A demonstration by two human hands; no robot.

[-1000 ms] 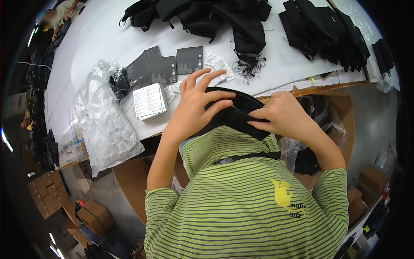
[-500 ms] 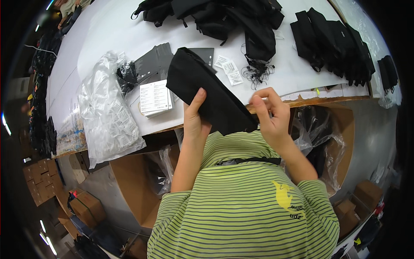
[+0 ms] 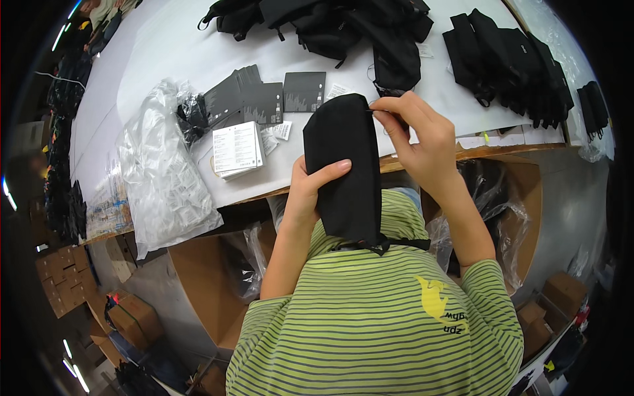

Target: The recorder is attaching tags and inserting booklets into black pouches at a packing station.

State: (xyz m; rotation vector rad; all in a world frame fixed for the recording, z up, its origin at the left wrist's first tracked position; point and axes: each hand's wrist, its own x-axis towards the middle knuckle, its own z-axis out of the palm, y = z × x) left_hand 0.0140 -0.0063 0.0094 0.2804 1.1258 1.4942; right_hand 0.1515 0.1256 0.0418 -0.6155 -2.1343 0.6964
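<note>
My left hand [image 3: 316,191] is closed round a black fabric pouch [image 3: 341,142], its thumb lying flat across the front. The pouch hangs upright over the table's edge, with a small loop at its lower end. At the pouch's upper right edge, my right hand [image 3: 426,135] pinches a thin dark zipper pull [image 3: 371,110] between thumb and forefinger. Just beyond the pouch lie dark grey printed cards [image 3: 304,92] and small white labels [image 3: 281,131]. A stack of white printed cards [image 3: 236,148] sits left of my left hand.
A clear plastic bag of labels [image 3: 162,171] overhangs the table's front edge at left. Black bags [image 3: 330,30] are heaped at the back, and several black pouches [image 3: 508,66] stand in a row at right. Open cardboard boxes [image 3: 205,284] with plastic liners are below the table.
The pouch has turned from slanted to upright and shifted right. My right hand has moved from its lower end up to its top right edge and now pinches there.
</note>
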